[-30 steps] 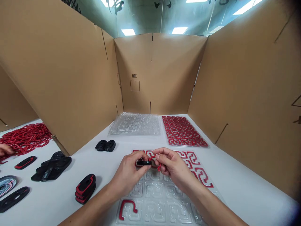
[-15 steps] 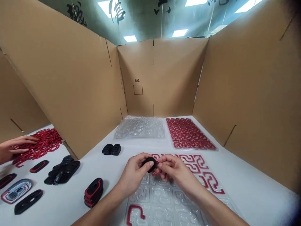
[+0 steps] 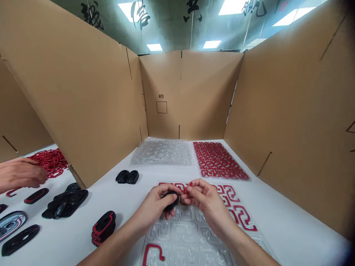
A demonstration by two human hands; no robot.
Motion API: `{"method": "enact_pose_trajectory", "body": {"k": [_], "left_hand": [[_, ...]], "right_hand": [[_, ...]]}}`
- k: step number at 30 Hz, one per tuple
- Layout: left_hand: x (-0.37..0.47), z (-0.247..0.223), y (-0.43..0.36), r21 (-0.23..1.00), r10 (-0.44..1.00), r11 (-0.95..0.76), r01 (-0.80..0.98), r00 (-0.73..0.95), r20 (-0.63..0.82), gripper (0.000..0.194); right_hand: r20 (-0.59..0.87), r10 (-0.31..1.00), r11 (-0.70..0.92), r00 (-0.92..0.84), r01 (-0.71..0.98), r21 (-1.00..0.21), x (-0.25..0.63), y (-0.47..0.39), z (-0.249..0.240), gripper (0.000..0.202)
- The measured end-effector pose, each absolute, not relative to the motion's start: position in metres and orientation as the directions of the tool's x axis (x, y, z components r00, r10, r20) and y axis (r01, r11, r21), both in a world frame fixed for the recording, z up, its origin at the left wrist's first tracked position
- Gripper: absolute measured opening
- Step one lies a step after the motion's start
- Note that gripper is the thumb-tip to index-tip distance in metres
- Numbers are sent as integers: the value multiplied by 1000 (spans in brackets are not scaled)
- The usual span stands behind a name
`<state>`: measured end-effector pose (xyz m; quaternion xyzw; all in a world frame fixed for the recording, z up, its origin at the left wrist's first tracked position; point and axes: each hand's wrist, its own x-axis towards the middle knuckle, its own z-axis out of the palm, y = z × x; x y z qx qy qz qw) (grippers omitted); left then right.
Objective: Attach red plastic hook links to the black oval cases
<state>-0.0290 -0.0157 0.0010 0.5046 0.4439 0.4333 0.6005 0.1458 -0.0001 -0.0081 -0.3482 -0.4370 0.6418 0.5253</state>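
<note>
My left hand is closed around a black oval plastic part, partly hidden by the thumb and fingers. Close beside it, my right hand pinches a thin red trim strip between thumb and fingertips. Most of that strip is covered by the fingers. Both hands are above a clear moulded tray with curved pockets. Red strips fill pockets along its far and right side, and one hook-shaped red strip lies at the near left. Left of my forearm stand stacked black parts with red trim.
Farther back lie a stack of clear trays and a tray full of red strips. Small black stacks and a black heap sit left. Cardboard walls surround the table. Another person's hand is near a red pile.
The red strip in my right hand has come up and apart from the black part, which my left hand has tilted and lowered slightly. The view has shifted a little; the other person's hand moved nearer.
</note>
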Motion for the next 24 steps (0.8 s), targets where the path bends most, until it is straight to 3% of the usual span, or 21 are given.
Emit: {"method": "enact_pose_trajectory", "body": {"k": [6,13,19,24], "left_hand": [[-29,-3,-17,998,954,11,-57,299,7,29],[-32,1,-15,997,982,31,-71,187,-18,33],[-33,4,-15,995,986,55,-81,162,-41,33],[-34,4,-15,988,986,69,-137,160,-47,32]], "right_hand": [[-23,975,-97,-222,-329,-939,144,-3,-6,42],[7,951,-74,-309,-247,-966,142,-4,-8,40],[-26,940,-102,-341,-207,-973,142,-5,-9,43],[8,927,-33,-376,-103,-994,142,-7,-7,44]]}}
